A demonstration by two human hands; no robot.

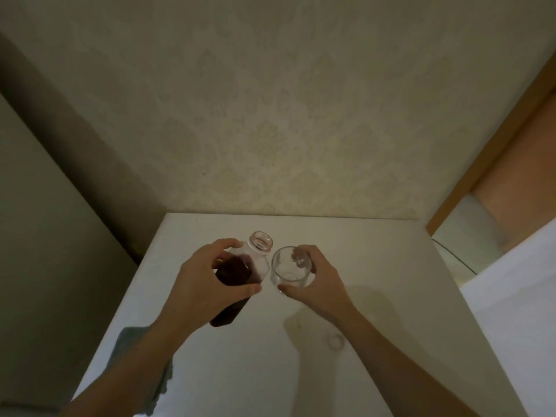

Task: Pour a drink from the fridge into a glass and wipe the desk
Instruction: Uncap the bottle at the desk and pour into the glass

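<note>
My left hand (201,284) grips a clear bottle (240,275) of dark red drink, lifted above the white desk (376,266) and tilted right, its uncapped mouth close to the glass. An empty clear glass (290,267) is held in my right hand (319,284), fingers wrapped round its far and near sides; bottle neck and glass rim are almost touching. No liquid shows in the glass. A small clear bottle cap (336,341) lies on the desk under my right forearm. A grey cloth (141,353) lies at the desk's left edge, partly hidden by my left forearm.
The desk stands against a patterned wall at the back. A tall pale surface rises on the left, a wooden door frame (493,152) on the right. A thin dark cable (457,257) runs off the desk's right edge beside a white surface.
</note>
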